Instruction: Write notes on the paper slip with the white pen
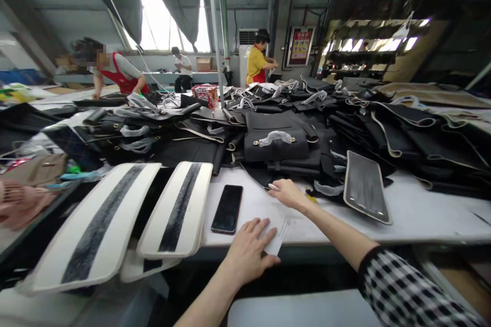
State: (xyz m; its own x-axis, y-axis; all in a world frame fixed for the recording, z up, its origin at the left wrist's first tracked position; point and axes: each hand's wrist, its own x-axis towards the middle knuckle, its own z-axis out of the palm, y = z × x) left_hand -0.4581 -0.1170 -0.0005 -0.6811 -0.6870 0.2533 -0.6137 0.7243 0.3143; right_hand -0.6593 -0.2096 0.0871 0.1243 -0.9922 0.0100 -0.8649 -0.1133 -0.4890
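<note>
My left hand (251,250) lies on the front edge of the white table with its fingers spread, resting on a small white printed card (276,245). Farther forward, my right hand (289,194) is closed round a short, pale, pen-like stick (273,186). The stick's tip is by the edge of a black bag piece, and I cannot tell whether they touch. A black phone (227,209) lies left of my hands. Beyond my right hand sits a black bag body (276,150) with a plastic-wrapped handle (275,138).
White padded panels with dark stripes (184,209) are stacked at the left. A dark panel with a pale rim (366,186) lies right of my forearm. Heaped black bag pieces (429,133) cover the table's far side. Several people (258,64) work in the background.
</note>
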